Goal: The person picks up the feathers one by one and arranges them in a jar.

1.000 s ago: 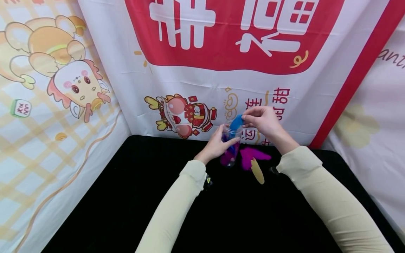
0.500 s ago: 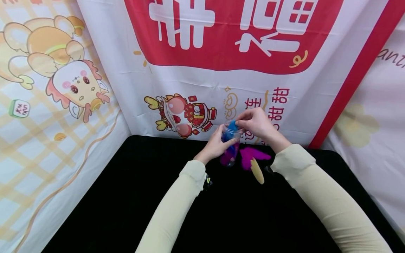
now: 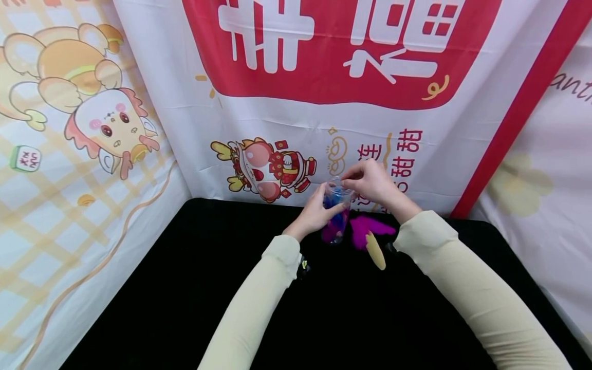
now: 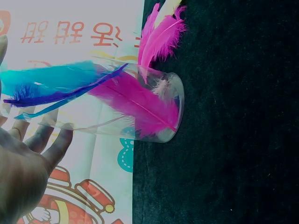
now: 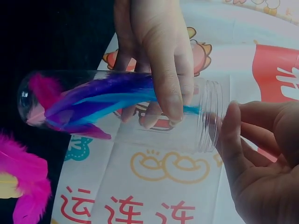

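Observation:
My left hand (image 3: 314, 211) grips a clear plastic jar (image 3: 336, 230) above the back of the black table. Inside it, a bright blue feather (image 4: 49, 80), a purple feather (image 5: 112, 86) and a magenta feather (image 4: 133, 102) lie along its length. A small pale pink feather (image 4: 161, 87) is near the jar's bottom. My right hand (image 3: 370, 180) is at the jar's open threaded mouth (image 5: 214, 100), thumb and fingers bent close to the rim. The right wrist view does not make clear whether those fingertips still touch a feather.
Loose magenta feathers (image 3: 363, 228) and a pale yellow feather (image 3: 375, 252) lie on the black table (image 3: 222, 288) just right of the jar. A printed cloth (image 3: 259, 118) hangs behind the table's back edge, with another printed cloth (image 3: 41, 205) on the left.
My right hand has moved left and slightly down to the jar's mouth. The blue feather it pinched above the rim has gone down inside. My left hand stays around the jar.

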`<state>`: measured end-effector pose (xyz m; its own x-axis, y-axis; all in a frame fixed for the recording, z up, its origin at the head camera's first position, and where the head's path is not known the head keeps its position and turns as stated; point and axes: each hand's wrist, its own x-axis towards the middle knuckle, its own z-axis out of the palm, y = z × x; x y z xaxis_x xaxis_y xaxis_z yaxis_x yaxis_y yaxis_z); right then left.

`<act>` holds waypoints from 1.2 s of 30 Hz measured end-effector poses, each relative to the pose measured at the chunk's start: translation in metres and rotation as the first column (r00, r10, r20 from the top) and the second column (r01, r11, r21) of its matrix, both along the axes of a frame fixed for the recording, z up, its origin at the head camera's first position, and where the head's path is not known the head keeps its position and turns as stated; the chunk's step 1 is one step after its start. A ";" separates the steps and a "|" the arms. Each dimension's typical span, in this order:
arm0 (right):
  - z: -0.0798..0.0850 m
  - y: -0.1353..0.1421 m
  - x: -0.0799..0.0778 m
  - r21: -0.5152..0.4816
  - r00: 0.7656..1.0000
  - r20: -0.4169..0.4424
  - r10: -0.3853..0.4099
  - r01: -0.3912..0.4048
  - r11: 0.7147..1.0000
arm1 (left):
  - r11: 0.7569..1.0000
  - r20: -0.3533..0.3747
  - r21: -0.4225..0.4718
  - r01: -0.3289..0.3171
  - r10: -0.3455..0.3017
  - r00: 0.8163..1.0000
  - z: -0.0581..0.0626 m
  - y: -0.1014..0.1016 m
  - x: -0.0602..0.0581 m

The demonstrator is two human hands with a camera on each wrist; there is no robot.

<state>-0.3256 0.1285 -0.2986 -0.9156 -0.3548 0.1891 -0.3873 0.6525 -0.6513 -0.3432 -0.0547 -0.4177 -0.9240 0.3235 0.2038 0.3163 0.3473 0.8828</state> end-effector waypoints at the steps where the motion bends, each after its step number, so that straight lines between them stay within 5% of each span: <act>1: 0.000 0.000 0.000 0.003 1.000 -0.003 0.003 -0.003 1.000 | 1.000 -0.002 -0.001 -0.001 0.001 1.000 0.000 0.000 0.000; 36: -0.002 0.035 0.014 -0.084 0.998 0.025 0.056 -0.054 0.995 | 1.000 -0.028 0.001 -0.004 0.004 1.000 -0.002 0.001 0.000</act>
<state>-0.3116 0.1635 -0.3010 -0.9004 -0.3888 0.1951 -0.4024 0.5738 -0.7133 -0.3427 -0.0534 -0.4195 -0.9193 0.3192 0.2300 0.3394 0.3480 0.8739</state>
